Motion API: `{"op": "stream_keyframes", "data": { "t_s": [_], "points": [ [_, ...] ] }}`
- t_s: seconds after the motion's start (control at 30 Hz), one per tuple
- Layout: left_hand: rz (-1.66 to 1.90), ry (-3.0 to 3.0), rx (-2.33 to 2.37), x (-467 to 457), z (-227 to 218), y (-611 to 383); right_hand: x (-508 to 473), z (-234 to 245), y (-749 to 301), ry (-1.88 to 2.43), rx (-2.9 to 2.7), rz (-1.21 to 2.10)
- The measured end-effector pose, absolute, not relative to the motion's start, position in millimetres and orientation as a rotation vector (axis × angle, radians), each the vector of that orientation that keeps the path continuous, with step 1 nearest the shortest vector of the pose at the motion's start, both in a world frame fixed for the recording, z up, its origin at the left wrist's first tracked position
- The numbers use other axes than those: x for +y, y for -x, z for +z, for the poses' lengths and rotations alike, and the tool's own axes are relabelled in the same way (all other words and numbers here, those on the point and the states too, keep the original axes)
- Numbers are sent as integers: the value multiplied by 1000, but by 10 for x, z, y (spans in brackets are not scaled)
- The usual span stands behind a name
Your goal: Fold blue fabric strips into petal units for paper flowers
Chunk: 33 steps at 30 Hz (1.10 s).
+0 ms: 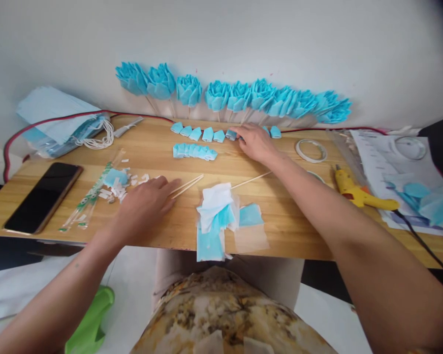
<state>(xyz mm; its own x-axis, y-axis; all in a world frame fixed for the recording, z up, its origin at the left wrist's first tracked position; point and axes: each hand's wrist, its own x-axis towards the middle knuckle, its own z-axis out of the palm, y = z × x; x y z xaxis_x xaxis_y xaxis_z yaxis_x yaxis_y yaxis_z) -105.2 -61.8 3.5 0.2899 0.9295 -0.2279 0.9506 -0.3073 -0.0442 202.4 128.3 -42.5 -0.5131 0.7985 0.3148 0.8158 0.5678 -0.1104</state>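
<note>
A row of folded blue fabric petals (207,134) lies along the back of the wooden table. My right hand (254,141) reaches into this row, thumb and fingers closed about one petal (231,134); its fingers partly cover the petals there. In front of the row, several more petals overlap in a strip (195,152). My left hand (153,196) lies low on the table, fingers loosely extended beside thin wooden sticks (188,186). Between my forearms are blue and white fabric pieces (217,209), with another stick (251,180) running out from them.
Finished blue fabric flowers (217,96) on sticks lean against the wall. At left are a phone (44,197), white scraps (114,189) and a stack of face masks (59,120). At right are a tape roll (311,150), a yellow glue gun (358,191) with its cord and papers (378,147).
</note>
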Motion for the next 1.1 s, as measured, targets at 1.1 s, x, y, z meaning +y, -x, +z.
{"op": "stream_keyframes", "data": {
  "t_s": [1.1],
  "points": [
    [-321, -2358, 1871, -693, -65, 1226, 1535, -345, -2075, 1190, -2448, 460]
  ]
}}
